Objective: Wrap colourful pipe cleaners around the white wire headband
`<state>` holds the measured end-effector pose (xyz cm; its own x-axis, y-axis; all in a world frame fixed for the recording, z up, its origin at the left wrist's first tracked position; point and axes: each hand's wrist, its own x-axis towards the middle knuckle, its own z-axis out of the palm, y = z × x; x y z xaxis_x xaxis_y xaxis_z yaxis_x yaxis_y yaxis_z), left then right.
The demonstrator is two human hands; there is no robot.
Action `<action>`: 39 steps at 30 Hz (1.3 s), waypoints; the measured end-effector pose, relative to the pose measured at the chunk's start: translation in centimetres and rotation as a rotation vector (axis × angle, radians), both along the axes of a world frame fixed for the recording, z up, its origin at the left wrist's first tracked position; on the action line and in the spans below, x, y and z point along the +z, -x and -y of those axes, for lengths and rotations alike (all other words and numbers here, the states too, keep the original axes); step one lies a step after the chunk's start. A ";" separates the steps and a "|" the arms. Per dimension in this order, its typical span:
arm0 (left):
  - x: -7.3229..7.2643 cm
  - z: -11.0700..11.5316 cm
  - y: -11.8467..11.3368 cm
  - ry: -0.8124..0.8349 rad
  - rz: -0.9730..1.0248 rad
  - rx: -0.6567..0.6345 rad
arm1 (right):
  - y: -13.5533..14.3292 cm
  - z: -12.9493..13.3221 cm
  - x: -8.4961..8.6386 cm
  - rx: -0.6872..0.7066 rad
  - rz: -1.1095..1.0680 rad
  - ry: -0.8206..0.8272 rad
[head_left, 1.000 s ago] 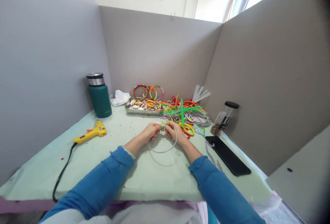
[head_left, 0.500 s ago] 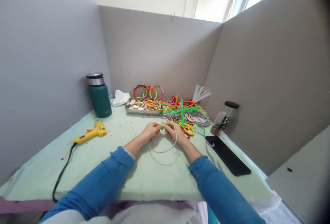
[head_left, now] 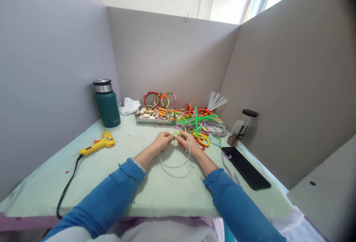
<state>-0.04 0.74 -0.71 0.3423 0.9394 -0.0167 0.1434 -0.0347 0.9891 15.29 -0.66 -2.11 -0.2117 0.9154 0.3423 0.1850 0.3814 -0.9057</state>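
Observation:
A thin pale hoop (head_left: 175,167) hangs in a loop below my two hands, over the middle of the table. My left hand (head_left: 163,141) is closed on its left side, and my right hand (head_left: 185,140) is closed on its right side. Between my fingertips shows a small bright green piece (head_left: 175,135) at the top of the hoop; how it sits on the hoop is too small to tell. Just beyond my right hand lies a pile of coloured pipe cleaners (head_left: 197,119).
A metal tray (head_left: 155,121) of shells stands at the back, with coloured rings (head_left: 151,100) behind. To the left are a green bottle (head_left: 107,109) and a yellow glue gun (head_left: 97,146) with its cord. A black phone (head_left: 246,167) and a clear jar (head_left: 239,130) are at the right.
The hanging part of the hoop has dropped slightly. Both hands keep nearly the same place and stay closed.

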 end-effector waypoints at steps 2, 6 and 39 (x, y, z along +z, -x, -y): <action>0.0 0.0 0.0 -0.003 -0.006 0.002 | 0.0 0.0 0.0 -0.002 0.007 -0.005; -0.3 -0.1 -0.1 -0.048 -0.034 0.007 | 0.0 0.0 0.0 -0.010 -0.006 -0.013; -0.3 -0.1 0.1 -0.669 -0.237 0.168 | -0.1 -0.4 0.2 -0.094 -0.120 0.053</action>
